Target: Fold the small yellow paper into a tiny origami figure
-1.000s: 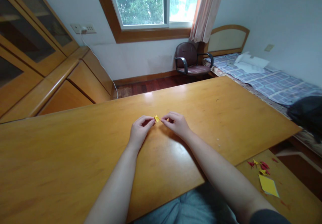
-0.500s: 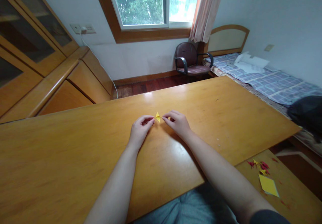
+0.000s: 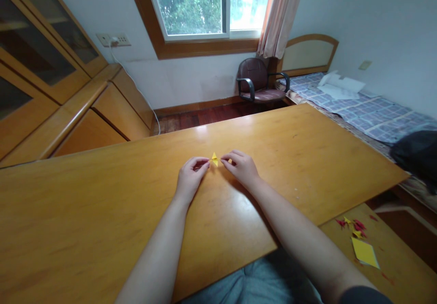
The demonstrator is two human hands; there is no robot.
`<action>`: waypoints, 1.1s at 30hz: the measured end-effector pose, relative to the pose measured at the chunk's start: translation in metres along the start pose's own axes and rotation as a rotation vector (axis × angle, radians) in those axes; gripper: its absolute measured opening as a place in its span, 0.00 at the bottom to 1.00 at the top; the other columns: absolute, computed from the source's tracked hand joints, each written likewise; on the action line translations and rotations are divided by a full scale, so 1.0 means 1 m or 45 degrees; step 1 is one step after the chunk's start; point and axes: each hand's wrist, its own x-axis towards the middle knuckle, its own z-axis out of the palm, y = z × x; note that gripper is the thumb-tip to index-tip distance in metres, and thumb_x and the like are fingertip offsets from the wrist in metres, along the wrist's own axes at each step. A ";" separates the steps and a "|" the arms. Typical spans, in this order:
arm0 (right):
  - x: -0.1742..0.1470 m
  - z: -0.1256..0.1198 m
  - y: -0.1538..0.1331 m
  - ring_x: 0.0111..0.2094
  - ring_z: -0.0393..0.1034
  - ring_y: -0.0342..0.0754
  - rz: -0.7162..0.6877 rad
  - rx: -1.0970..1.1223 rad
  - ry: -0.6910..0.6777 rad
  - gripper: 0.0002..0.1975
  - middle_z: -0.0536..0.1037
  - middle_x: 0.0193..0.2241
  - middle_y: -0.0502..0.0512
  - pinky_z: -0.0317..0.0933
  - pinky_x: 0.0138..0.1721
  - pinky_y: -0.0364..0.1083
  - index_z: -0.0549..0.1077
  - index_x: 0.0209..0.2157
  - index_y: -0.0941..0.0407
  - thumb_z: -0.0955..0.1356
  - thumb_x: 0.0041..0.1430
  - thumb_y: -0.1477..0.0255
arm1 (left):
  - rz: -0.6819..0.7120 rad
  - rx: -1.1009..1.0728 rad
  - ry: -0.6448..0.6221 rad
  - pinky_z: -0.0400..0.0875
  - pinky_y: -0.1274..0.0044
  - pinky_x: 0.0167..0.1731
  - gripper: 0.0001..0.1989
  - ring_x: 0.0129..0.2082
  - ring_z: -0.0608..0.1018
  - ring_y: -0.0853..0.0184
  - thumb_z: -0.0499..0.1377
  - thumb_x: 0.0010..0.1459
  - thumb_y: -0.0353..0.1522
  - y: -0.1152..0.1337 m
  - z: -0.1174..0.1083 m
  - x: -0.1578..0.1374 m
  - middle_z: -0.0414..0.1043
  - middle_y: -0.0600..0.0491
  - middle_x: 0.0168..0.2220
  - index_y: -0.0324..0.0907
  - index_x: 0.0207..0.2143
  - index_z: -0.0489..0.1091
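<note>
A small yellow origami crane (image 3: 214,159) is held just above the wooden table (image 3: 102,213), its two pointed wings spreading toward and away from me. The fingertips of my left hand (image 3: 191,176) pinch its left tip. On the other side, my right hand (image 3: 241,166) has thumb and fingers closed at the crane's right tip; that tip is mostly hidden in the fingers.
On a lower surface at the right lie several folded red and yellow paper pieces (image 3: 357,226) and a stack of yellow paper squares (image 3: 365,252). Beyond the table are an armchair (image 3: 254,78), a bed (image 3: 378,108) with a black bag (image 3: 416,156), and a wooden cabinet (image 3: 71,117).
</note>
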 end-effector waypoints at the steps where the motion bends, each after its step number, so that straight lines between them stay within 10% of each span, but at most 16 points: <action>1: 0.000 0.000 -0.001 0.26 0.68 0.41 0.001 0.000 -0.002 0.05 0.79 0.31 0.51 0.61 0.32 0.41 0.79 0.34 0.54 0.69 0.61 0.72 | 0.017 0.005 -0.005 0.72 0.76 0.39 0.10 0.36 0.79 0.65 0.66 0.54 0.38 0.001 0.000 -0.001 0.79 0.50 0.36 0.43 0.35 0.78; 33: 0.000 0.005 0.000 0.28 0.67 0.40 -0.053 0.333 -0.109 0.07 0.75 0.34 0.53 0.64 0.33 0.41 0.77 0.38 0.57 0.68 0.64 0.68 | 0.493 0.216 -0.052 0.72 0.77 0.37 0.05 0.33 0.78 0.69 0.62 0.60 0.33 0.019 -0.001 -0.009 0.78 0.53 0.33 0.44 0.34 0.77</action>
